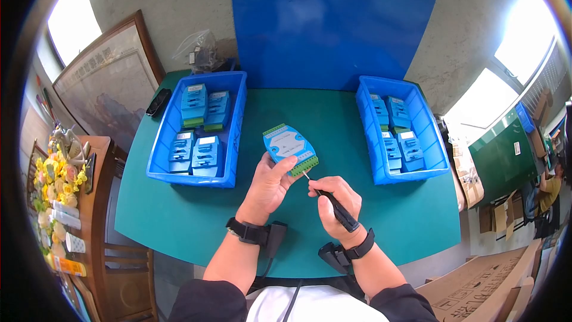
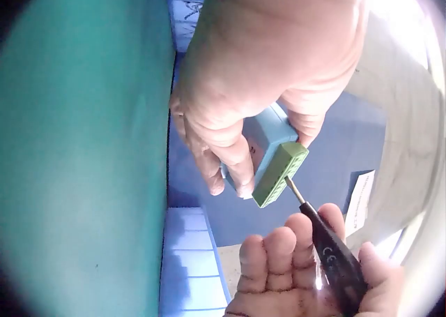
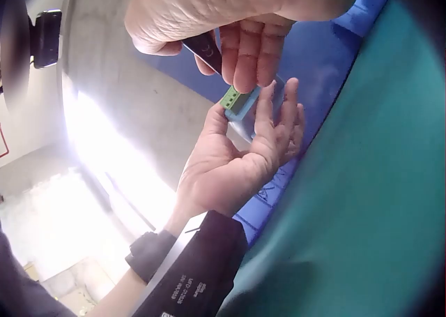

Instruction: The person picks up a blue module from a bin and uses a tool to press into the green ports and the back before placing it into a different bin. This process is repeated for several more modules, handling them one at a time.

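In the head view a blue module [image 1: 285, 145] with green terminal strips is gripped by the left hand [image 1: 269, 183], its thumb on the labelled face. The right hand [image 1: 338, 206] holds a black screwdriver [image 1: 341, 210], whose metal tip meets the near green strip [image 1: 304, 166]. From the left wrist view, the screwdriver [image 2: 331, 251] touches the green terminal strip [image 2: 281, 174] between the left hand [image 2: 268, 59] and the right hand [image 2: 313, 282]. In the right wrist view, the right hand [image 3: 237, 17] partly hides the tool above the left hand [image 3: 237, 156].
Blue bins with similar modules stand on the green table [image 1: 286, 214]: a left bin [image 1: 155, 158] and a right bin [image 1: 441, 155]. A black object [image 1: 158, 102] lies beyond the left bin. A blue panel [image 1: 333, 24] rises behind the table; cardboard [image 1: 482, 286] is at lower right.
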The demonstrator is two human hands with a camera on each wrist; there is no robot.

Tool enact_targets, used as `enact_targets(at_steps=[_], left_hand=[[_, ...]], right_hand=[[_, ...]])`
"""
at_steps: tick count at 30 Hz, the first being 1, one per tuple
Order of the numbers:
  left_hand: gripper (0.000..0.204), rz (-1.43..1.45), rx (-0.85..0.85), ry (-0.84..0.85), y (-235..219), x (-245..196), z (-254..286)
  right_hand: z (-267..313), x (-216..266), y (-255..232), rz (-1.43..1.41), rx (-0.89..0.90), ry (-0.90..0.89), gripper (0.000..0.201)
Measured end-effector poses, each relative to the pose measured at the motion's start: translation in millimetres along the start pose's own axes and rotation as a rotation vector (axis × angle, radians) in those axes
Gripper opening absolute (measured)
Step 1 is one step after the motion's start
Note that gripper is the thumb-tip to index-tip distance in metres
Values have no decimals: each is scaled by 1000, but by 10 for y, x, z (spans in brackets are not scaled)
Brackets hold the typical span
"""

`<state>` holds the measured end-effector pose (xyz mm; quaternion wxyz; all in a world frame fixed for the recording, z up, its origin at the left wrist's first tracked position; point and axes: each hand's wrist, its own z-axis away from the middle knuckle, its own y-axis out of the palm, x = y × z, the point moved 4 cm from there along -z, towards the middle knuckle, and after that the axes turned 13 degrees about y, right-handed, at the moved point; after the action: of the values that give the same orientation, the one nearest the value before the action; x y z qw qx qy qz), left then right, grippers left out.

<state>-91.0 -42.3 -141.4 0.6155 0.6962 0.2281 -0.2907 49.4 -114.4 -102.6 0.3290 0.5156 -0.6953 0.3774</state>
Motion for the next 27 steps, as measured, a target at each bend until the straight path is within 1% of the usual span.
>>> enact_targets(at_steps=[5,12,15,18,21,27], left_hand=[[51,-22,11,7,-14,14,9],[50,-2,2,40,37,-21,20],[52,15,26,47,23,-46,14],[55,30,51,49,58,-90,20],[60,17,47,72,41,-89,31],[64,-73,74,98,49,-91,32]], right_hand=[[-6,-12,2,-6,10,-7,16],[19,-16,3,-1,29,-42,15],[8,-23,-4,11,23,6,15],[14,-11,-101,-38,-58,37,15],[-3,-31,-156,-43,-121,120,14],[-19,-87,-121,41,-126,137,12]])
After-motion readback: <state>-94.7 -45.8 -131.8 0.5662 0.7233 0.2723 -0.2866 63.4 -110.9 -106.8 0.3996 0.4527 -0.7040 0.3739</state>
